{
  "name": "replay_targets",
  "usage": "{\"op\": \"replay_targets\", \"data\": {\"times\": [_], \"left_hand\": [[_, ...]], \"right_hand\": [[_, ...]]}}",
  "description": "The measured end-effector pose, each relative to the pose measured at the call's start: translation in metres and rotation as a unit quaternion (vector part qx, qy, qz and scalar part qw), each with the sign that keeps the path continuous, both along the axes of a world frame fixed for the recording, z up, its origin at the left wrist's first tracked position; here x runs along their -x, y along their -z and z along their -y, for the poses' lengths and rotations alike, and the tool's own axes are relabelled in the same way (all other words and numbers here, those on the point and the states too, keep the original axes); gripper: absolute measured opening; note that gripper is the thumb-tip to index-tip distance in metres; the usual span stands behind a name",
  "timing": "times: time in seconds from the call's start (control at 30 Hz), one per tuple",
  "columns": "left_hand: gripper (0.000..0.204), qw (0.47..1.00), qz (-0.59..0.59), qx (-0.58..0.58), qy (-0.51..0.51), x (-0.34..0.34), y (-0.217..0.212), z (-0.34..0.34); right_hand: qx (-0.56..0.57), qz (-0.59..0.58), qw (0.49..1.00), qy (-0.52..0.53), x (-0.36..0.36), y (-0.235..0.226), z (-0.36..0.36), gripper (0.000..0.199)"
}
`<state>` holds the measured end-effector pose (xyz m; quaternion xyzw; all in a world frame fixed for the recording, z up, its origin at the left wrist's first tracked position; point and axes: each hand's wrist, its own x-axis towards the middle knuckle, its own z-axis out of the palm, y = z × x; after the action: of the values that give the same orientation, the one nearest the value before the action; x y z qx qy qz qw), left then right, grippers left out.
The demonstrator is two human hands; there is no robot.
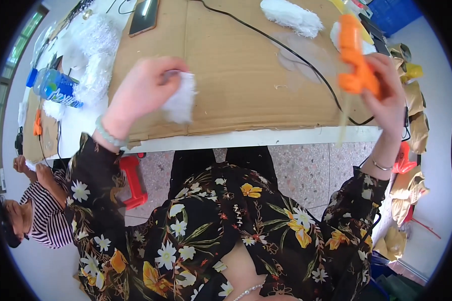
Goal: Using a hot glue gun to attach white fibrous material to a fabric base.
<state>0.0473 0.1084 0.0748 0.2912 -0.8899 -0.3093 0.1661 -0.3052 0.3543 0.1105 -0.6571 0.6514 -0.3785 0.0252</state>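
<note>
Pinched in the fingers of my left hand [148, 90] is a small white fluffy piece [180, 103], hanging over the cardboard and blurred at its edges. My right hand [386, 93] is wrapped round an orange hot glue gun [354, 55], raised above the right side of the table. A pale glue stick [344, 120] sticks out of the gun toward the table's front edge. Two white fluffy bundles lie farther back, one [292, 17] at the top and another [354, 40] partly behind the gun.
Cardboard [226, 80] covers the table. A black cable [281, 44] crosses it. Back left lies a phone [144, 17]; white tinsel-like material [96, 55] and a blue-labelled bottle [58, 88] are at left. Beside me sits a person in stripes [47, 210]. A red stool [133, 183] stands below.
</note>
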Motion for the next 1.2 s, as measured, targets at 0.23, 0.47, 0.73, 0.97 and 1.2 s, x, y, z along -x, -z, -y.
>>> {"op": "replay_targets", "data": {"times": [0.23, 0.47, 0.73, 0.97, 1.2], "left_hand": [[0.019, 0.986, 0.023, -0.059, 0.152, 0.053, -0.044, -0.021], [0.017, 0.982, 0.097, -0.164, 0.008, 0.01, 0.014, 0.029], [0.024, 0.981, 0.063, -0.16, -0.092, -0.017, 0.047, 0.042], [0.021, 0.983, 0.072, -0.15, -0.075, -0.011, 0.031, 0.029], [0.018, 0.99, 0.039, -0.129, -0.034, -0.018, 0.034, 0.024]], "right_hand": [[-0.043, -0.098, 0.99, -0.095, -0.039, 0.034, 0.048, 0.045], [-0.07, -0.154, 0.975, -0.146, -0.055, 0.051, 0.084, 0.043], [-0.029, -0.246, 0.965, -0.089, -0.065, 0.037, 0.089, 0.051], [-0.013, -0.152, 0.97, -0.187, -0.173, 0.043, 0.115, 0.05], [-0.138, 0.016, 0.979, -0.147, -0.161, 0.055, 0.142, 0.03]]}}
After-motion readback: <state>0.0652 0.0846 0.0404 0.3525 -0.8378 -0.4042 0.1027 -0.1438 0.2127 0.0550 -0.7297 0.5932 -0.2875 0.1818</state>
